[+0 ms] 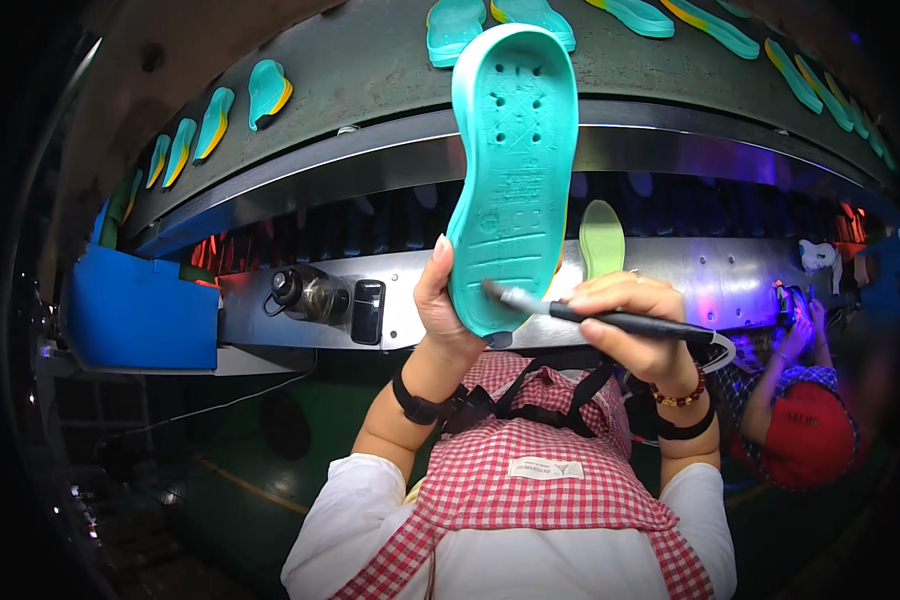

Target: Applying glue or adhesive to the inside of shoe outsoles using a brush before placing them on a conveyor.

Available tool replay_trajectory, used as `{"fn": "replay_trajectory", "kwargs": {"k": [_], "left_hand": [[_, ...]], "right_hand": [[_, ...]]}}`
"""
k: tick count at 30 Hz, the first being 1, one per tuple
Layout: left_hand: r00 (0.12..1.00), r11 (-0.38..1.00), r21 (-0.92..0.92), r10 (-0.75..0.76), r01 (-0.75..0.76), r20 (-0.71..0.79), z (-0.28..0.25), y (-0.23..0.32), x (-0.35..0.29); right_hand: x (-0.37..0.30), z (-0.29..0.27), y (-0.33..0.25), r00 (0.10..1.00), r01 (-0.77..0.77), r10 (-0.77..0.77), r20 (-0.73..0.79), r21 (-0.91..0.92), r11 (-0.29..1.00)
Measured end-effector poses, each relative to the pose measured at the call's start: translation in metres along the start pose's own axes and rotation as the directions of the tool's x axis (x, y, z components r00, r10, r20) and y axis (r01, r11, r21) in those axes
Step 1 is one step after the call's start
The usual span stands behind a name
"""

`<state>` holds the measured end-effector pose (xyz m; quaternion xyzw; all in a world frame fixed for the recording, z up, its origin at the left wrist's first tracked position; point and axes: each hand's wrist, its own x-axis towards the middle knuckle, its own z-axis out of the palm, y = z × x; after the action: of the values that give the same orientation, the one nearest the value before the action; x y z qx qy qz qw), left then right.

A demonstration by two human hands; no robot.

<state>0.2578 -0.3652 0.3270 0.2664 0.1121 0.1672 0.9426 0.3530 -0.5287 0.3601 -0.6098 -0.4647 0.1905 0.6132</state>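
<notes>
A turquoise shoe sole [515, 190] with a yellow edge stands upright before me, its recessed face toward me. It has small holes at the far end and shallow ridges at the near end. My left hand [438, 300] grips its lower left edge; some of the fingers are hidden behind it. In my right hand [635, 315] is a brush [665, 326] with a black handle and a pale metal collar, pinched between thumb and fingers. Its dark bristle tip appears to touch the sole's face near the lower end.
Several turquoise and yellow soles lie along the dark belt [370, 85] ahead. On the metal ledge [670, 280] are a pale green sole-shaped piece [602, 240], a bottle [315, 295] and a phone [367, 312]. A blue panel [150, 310] stands left; a co-worker in a red cap [805, 430] works right.
</notes>
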Motion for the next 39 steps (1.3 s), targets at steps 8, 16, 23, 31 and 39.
{"fn": "replay_trajectory", "kwargs": {"k": [8, 16, 23, 31, 39], "left_hand": [[0.985, 0.982, -0.071, -0.173, 0.173, 0.008, -0.013, 0.009, 0.01], [0.811, 0.829, 0.152, -0.558, 0.538, 0.174, -0.009, 0.013, 0.011], [0.761, 0.737, 0.257, -0.649, 0.625, 0.01, -0.003, 0.013, 0.0], [0.76, 0.695, 0.371, -0.648, 0.616, -0.049, -0.008, 0.021, -0.002], [0.781, 0.778, 0.126, -0.624, 0.615, 0.041, -0.03, 0.005, -0.007]], "right_hand": [[-0.007, 0.006, -0.005, 0.971, 0.046, -0.06, 0.231, 0.067, 0.997], [-0.011, -0.012, 0.005, 0.885, 0.09, -0.073, 0.459, -0.015, 0.996], [-0.008, -0.026, 0.007, 0.843, 0.139, -0.059, 0.535, -0.11, 0.984], [0.003, -0.052, -0.006, 0.795, 0.179, 0.072, 0.602, -0.347, 0.921], [-0.02, -0.04, 0.004, 0.904, -0.199, 0.186, 0.384, -0.006, 0.98]]}}
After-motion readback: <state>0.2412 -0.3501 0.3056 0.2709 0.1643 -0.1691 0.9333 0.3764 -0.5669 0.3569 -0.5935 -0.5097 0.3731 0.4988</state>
